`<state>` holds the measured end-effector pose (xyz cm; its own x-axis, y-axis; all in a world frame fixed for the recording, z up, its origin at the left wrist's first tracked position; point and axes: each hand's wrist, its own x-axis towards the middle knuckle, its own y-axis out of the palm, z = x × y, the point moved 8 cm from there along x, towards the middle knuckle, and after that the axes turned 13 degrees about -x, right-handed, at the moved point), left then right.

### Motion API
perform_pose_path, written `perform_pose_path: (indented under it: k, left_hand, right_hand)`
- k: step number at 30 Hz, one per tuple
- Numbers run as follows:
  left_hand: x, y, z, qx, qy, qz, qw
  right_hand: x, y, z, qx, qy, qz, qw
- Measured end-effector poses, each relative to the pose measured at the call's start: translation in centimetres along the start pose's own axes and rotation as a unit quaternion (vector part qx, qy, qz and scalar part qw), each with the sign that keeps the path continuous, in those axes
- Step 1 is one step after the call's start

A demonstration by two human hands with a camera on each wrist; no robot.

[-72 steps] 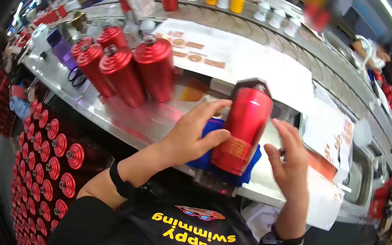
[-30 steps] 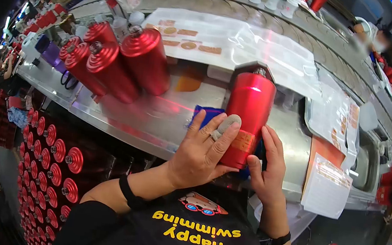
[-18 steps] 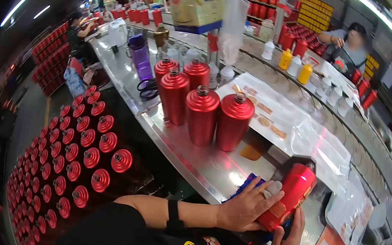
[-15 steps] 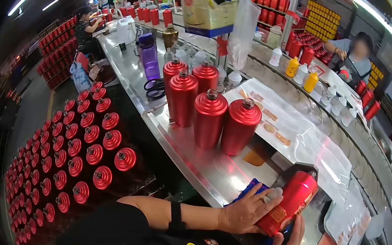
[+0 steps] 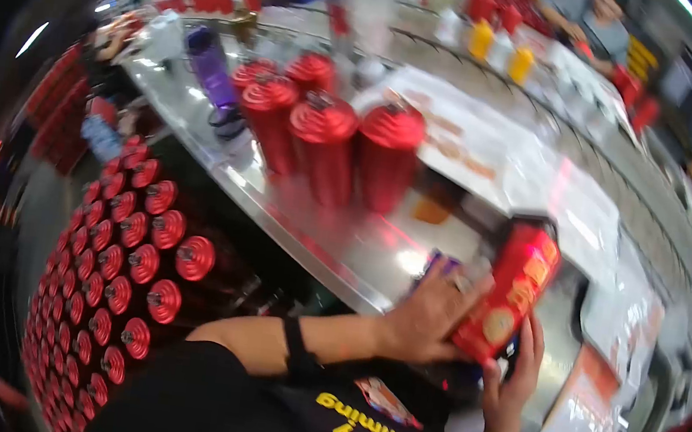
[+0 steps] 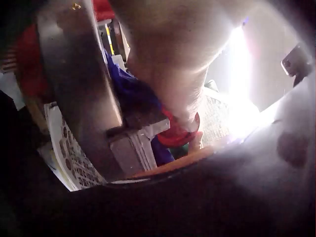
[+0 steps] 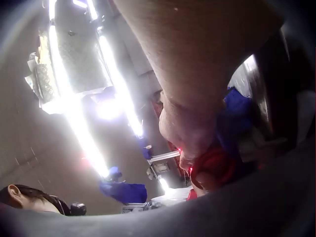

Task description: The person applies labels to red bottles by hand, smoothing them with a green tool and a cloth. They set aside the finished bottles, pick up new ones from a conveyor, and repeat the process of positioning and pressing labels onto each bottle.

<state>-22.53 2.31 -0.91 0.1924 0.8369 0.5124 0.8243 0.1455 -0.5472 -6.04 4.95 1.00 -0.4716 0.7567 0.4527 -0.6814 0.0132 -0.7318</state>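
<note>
A red bottle lies tilted on a dark holder, gold lettering and a round gold emblem facing up. Against its left side near the base rests the left hand, a blurred greyish pad at its fingers. The right hand curls round the lower right side. Blue cloth shows beside the left hand. In the left wrist view the hand reaches the red base; in the right wrist view the other hand meets the red base.
Several red bottles stand on the metal bench, near a purple bottle. Printed label sheets lie behind the holder. Many red bottles fill the floor area at left. A sink is at right.
The held bottle has turned about its length, bringing the gold lettering and emblem to the top. Both hands remain around its lower part. The head view has shifted and blurred.
</note>
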Motion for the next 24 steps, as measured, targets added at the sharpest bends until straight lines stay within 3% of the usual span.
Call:
perform_pose_path:
  k: [13, 19, 24]
  left_hand:
    - [-0.1, -0.2, 0.6, -0.005, -0.01, 0.03, 0.999]
    - [0.5, -0.4, -0.5, 0.05, 0.003, 0.032, 0.998]
    - [0.4, -0.5, 0.1, 0.003, -0.029, 0.037, 0.999]
  right_hand:
    - [-0.5, 0.0, 0.2, 0.002, -0.026, -0.006, 1.0]
    - [-0.9, -0.9, -0.6, -0.004, -0.025, -0.037, 0.999]
    - [-0.9, -1.0, -0.5, 0.009, -0.027, -0.049, 0.998]
